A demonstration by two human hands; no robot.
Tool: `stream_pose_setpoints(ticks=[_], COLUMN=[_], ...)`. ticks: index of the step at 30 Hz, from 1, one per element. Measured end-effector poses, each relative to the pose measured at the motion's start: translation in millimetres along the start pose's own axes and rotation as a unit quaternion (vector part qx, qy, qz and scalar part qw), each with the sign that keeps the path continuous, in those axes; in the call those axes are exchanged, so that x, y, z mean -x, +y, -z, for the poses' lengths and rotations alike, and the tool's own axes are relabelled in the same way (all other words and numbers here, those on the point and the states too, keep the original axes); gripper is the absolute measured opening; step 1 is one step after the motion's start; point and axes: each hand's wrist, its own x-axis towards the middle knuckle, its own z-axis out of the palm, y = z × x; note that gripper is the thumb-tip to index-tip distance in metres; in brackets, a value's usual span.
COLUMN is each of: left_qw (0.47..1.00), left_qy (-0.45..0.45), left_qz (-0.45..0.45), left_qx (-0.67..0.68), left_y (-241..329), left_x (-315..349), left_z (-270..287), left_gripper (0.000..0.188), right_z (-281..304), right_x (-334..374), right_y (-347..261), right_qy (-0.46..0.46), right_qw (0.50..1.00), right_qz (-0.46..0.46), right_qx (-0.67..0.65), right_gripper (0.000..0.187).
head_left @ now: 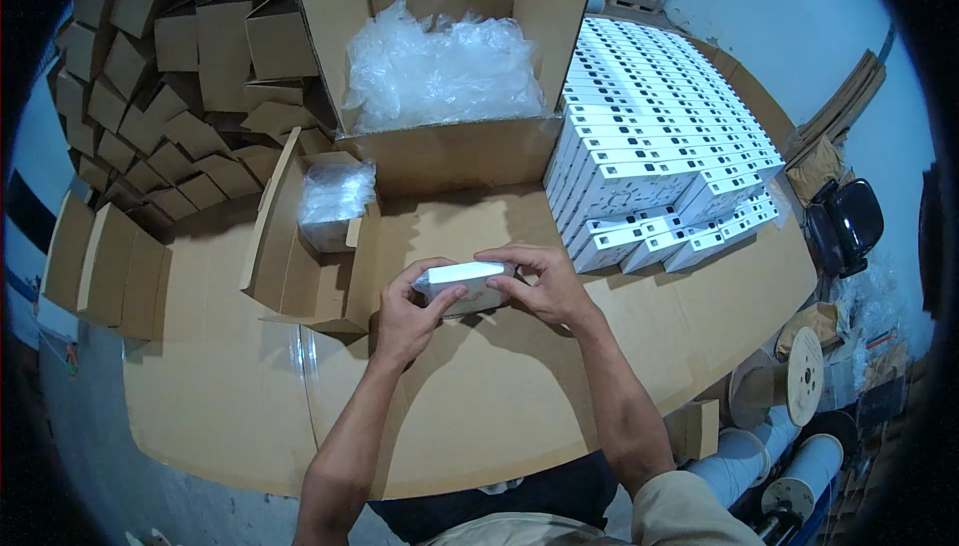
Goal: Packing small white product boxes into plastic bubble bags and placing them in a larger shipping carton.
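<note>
left hand and right hand pinch a plastic-clad white box here, work seemingly unfinished, carton part-filled, stacked boxes remaining.

Holding a small white box in clear plastic with the left hand at one end and the right hand at the other. Working over a brown table. Just beside the left hand, an open brown box with wrapped things inside. Farther back, a big box full of clear bags. On the right, a big pile of white boxes. Far left, lots of brown boxes.
</note>
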Motion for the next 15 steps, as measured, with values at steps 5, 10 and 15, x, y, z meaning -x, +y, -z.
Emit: stream_pose_setpoints(ticks=[5,10,15], left_qw=[1.000,0.996,0.967], left_qy=[-0.023,-0.003,0.043], left_qz=[-0.020,-0.034,-0.132], left_qx=[-0.001,-0.084,-0.214], left_y=[-6,-17,-15], left_x=[-2,3,17], left_z=[3,1,-5], left_gripper=[0.030,0.042,0.067], right_z=[1,0,8], right_x=[0,5,5], right_y=[1,-14,-10], right_qy=[0.008,0.037,0.050], right_qw=[0.996,0.984,0.987], right_qz=[0.050,0.050,0.001], right_qx=[0.076,0.167,0.153], right_gripper=[0.030,0.025,0.022])
